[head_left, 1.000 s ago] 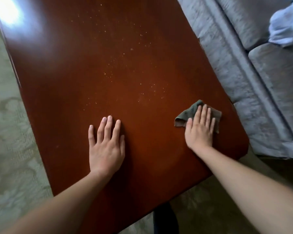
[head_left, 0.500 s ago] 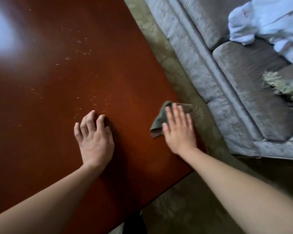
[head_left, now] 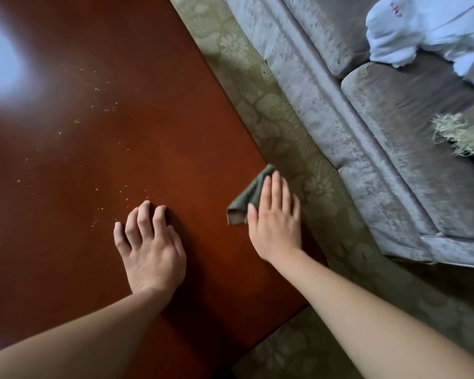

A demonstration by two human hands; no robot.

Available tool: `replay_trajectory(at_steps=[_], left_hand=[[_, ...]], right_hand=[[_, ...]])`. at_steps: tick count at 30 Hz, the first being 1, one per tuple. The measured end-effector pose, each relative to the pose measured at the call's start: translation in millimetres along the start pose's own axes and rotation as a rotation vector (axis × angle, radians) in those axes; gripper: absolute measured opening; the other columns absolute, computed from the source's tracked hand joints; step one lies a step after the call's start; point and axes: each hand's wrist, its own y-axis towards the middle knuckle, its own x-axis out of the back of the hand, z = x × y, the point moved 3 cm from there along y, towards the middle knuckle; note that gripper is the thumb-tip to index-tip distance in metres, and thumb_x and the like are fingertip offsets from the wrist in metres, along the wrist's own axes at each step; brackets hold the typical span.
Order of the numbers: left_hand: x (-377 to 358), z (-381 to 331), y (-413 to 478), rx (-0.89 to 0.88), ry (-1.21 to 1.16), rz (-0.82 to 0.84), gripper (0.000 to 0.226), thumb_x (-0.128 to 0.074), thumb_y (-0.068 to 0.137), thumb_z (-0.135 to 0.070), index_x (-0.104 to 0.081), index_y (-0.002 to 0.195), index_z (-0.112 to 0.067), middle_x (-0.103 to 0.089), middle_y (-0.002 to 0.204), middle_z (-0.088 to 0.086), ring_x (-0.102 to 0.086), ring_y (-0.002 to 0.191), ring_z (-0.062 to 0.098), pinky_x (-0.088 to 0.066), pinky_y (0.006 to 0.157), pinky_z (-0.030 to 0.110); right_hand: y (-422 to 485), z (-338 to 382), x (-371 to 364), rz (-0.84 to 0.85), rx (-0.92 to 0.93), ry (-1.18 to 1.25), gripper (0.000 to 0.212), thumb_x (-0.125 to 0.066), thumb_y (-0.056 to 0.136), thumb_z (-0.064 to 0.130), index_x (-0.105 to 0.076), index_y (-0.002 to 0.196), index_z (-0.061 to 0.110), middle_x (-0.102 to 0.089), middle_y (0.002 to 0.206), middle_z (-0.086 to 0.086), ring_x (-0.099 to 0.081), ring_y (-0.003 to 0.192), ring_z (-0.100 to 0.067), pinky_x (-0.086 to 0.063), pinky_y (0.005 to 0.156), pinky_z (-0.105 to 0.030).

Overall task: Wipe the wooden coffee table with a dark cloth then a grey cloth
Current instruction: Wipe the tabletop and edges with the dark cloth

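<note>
The reddish-brown wooden coffee table (head_left: 99,149) fills the left and middle of the head view, with pale crumbs scattered over its top. My right hand (head_left: 275,222) lies flat on a folded dark cloth (head_left: 248,196) at the table's right edge, fingers together; part of the cloth sticks out to the left of my fingers. My left hand (head_left: 149,247) rests on the table to the left of it, fingers spread and slightly bent, holding nothing. No grey cloth is in view.
A grey sofa (head_left: 394,138) runs along the right, close to the table, with a strip of patterned green carpet (head_left: 274,124) between. White fabric (head_left: 433,31) and a fringed cushion (head_left: 465,135) lie on the sofa.
My right hand has slid the dark cloth rightward to the table's right edge. My left hand's fingers have curled up a little. The view has swung right, showing more sofa.
</note>
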Motion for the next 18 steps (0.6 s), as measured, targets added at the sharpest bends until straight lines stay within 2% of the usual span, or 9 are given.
replay_trajectory(at_steps=[3, 9, 13, 16, 18], left_hand=[[-1, 0, 1, 0.009, 0.001, 0.002, 0.05, -0.028, 0.098, -0.034, -0.038, 0.145, -0.02, -0.029, 0.159, 0.006, -0.021, 0.151, 0.028, -0.008, 0.126, 0.056], [-5, 3, 2, -0.002, 0.018, -0.012, 0.049, -0.029, 0.098, -0.034, -0.038, 0.144, -0.02, -0.029, 0.159, 0.006, -0.022, 0.151, 0.029, -0.008, 0.126, 0.055], [-7, 4, 2, 0.001, 0.029, -0.011, 0.049, -0.029, 0.098, -0.035, -0.038, 0.144, -0.02, -0.029, 0.159, 0.006, -0.022, 0.151, 0.029, -0.008, 0.126, 0.055], [-7, 4, 3, -0.003, 0.032, -0.004, 0.049, -0.029, 0.099, -0.035, -0.039, 0.144, -0.02, -0.03, 0.159, 0.006, -0.022, 0.151, 0.03, -0.009, 0.126, 0.056], [-6, 3, 3, -0.003, 0.031, -0.002, 0.049, -0.028, 0.099, -0.035, -0.039, 0.144, -0.02, -0.03, 0.159, 0.006, -0.023, 0.15, 0.03, -0.01, 0.126, 0.057]], right_hand=[[59, 34, 15, 0.002, 0.01, 0.037, 0.075, -0.018, 0.106, 0.05, -0.009, 0.166, 0.005, -0.008, 0.175, -0.014, -0.016, 0.16, -0.032, -0.026, 0.123, -0.055], [148, 77, 39, -0.015, 0.107, 0.037, 0.072, -0.017, 0.11, 0.048, 0.004, 0.166, 0.009, 0.007, 0.176, -0.01, 0.001, 0.162, -0.027, -0.015, 0.129, -0.052], [127, 55, 31, -0.036, 0.155, 0.025, 0.071, -0.014, 0.109, 0.052, 0.002, 0.167, 0.013, 0.005, 0.176, -0.007, -0.001, 0.162, -0.025, -0.019, 0.129, -0.05], [87, 22, 23, -0.023, 0.073, 0.075, 0.071, -0.014, 0.109, 0.052, 0.001, 0.167, 0.013, -0.002, 0.176, -0.007, -0.01, 0.162, -0.027, -0.023, 0.128, -0.051], [70, 12, 21, 0.015, 0.039, 0.078, 0.072, -0.013, 0.108, 0.052, 0.003, 0.167, 0.013, -0.001, 0.176, -0.007, -0.007, 0.162, -0.026, -0.018, 0.129, -0.052]])
